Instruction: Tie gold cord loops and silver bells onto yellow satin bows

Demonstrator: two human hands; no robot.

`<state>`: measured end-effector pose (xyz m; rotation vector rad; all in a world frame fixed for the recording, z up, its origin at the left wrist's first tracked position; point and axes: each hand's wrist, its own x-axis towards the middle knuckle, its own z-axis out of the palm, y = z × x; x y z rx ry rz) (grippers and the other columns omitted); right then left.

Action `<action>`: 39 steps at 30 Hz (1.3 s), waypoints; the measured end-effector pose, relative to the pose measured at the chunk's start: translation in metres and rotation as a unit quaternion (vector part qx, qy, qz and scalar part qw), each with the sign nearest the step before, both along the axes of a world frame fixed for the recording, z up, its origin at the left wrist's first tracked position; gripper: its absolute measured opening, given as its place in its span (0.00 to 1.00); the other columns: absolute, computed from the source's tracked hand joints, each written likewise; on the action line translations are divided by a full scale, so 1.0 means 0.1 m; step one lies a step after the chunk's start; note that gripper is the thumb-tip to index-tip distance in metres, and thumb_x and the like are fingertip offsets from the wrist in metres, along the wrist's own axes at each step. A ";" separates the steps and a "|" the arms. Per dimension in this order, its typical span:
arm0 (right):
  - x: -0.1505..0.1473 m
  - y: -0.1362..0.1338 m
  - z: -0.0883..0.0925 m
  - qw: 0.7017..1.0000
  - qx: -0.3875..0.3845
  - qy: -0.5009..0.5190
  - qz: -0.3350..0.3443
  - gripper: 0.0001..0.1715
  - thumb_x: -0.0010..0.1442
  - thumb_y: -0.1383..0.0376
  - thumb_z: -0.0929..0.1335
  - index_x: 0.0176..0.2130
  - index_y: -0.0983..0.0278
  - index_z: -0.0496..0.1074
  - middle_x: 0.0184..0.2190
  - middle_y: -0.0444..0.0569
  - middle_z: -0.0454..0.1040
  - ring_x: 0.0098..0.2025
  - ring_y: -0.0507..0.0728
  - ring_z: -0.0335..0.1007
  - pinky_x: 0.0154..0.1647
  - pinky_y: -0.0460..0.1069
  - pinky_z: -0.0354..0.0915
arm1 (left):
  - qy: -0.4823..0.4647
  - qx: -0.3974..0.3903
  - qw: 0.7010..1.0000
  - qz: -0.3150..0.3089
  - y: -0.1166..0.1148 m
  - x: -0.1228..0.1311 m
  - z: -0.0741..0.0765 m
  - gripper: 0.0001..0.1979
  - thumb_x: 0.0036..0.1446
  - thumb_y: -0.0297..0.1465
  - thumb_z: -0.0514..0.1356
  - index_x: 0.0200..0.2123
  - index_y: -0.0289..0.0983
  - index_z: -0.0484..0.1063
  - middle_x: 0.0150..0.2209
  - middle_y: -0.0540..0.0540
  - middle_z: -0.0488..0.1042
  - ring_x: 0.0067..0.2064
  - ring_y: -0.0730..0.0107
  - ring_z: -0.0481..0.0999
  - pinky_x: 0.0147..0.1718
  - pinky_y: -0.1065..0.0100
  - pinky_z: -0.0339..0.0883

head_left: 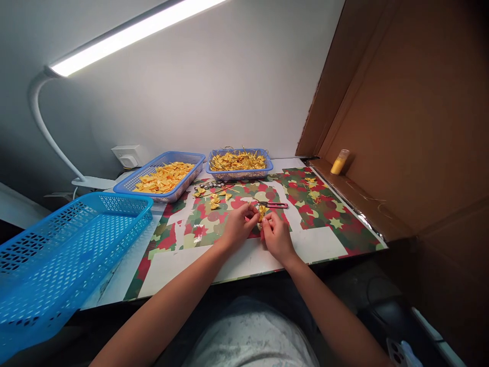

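Over the middle of the table, my left hand (pixel 241 224) and my right hand (pixel 277 237) meet with fingers pinched on a small yellow ribbon bow (pixel 262 210). The fingertips cover part of the bow. Just beyond them lies a pair of thread snips (pixel 275 205) with reddish handles. To the left, several loose yellow bows (pixel 215 202) rest on the patterned sheet, close to a cluster of small silvery round pieces (pixel 214 185) too small to name.
A blue basket of yellow bows (pixel 164 178) and another of bows with golden ties (pixel 239 162) stand at the back. An aqua basket (pixel 76 255) sits at left. A lamp (pixel 55 127) arches above. A yellow-filled bottle (pixel 340 162) stands by the cardboard wall (pixel 412 112).
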<state>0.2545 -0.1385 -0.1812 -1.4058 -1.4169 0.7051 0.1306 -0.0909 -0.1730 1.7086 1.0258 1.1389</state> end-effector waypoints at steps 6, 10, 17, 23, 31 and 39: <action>0.03 0.00 -0.01 1.000 0.008 0.007 0.007 0.11 0.62 0.59 0.58 0.30 0.60 0.60 0.15 0.40 0.66 0.16 0.52 0.61 0.19 0.46 0.56 | -0.004 0.009 1.000 0.014 -0.01 0.00 0.03 0.04 0.52 0.31 0.60 0.27 0.38 0.70 0.24 0.52 0.71 0.24 0.75 0.67 0.24 0.74 0.56; 0.05 -0.01 -0.02 1.000 0.016 0.006 0.022 0.13 0.62 0.58 0.61 0.28 0.61 0.62 0.16 0.41 0.67 0.17 0.52 0.61 0.20 0.46 0.57 | -0.014 0.010 0.999 0.039 0.01 -0.03 0.05 0.05 0.52 0.33 0.60 0.28 0.38 0.70 0.25 0.51 0.71 0.25 0.74 0.68 0.25 0.73 0.57; 0.04 0.00 -0.01 0.999 0.032 -0.002 0.006 0.13 0.62 0.60 0.60 0.27 0.61 0.63 0.18 0.43 0.70 0.20 0.53 0.65 0.23 0.46 0.59 | -0.023 -0.002 1.000 0.013 -0.02 -0.03 0.07 0.04 0.49 0.31 0.63 0.25 0.37 0.71 0.23 0.52 0.71 0.26 0.74 0.66 0.26 0.73 0.57; 0.04 -0.01 0.01 0.999 0.045 -0.013 -0.007 0.13 0.63 0.60 0.60 0.29 0.61 0.64 0.19 0.44 0.71 0.21 0.53 0.66 0.24 0.46 0.60 | -0.071 -0.070 0.995 -0.005 -0.01 -0.01 0.06 0.10 0.48 0.37 0.64 0.28 0.37 0.71 0.23 0.52 0.71 0.25 0.75 0.68 0.23 0.74 0.58; 0.05 -0.01 -0.01 0.995 0.074 -0.072 -0.018 0.13 0.63 0.63 0.59 0.28 0.61 0.64 0.20 0.44 0.68 0.23 0.54 0.63 0.26 0.47 0.57 | -0.102 -0.199 0.971 -0.082 0.05 -0.05 0.03 0.18 0.46 0.45 0.64 0.25 0.34 0.70 0.19 0.51 0.68 0.18 0.81 0.61 0.17 0.76 0.50; 0.05 -0.01 -0.05 0.990 0.089 -0.113 -0.013 0.12 0.63 0.65 0.59 0.31 0.62 0.68 0.23 0.46 0.70 0.24 0.55 0.63 0.26 0.48 0.55 | -0.093 -0.192 0.972 -0.098 0.04 -0.04 0.07 0.20 0.44 0.46 0.65 0.25 0.34 0.67 0.17 0.56 0.60 0.17 0.83 0.53 0.17 0.76 0.46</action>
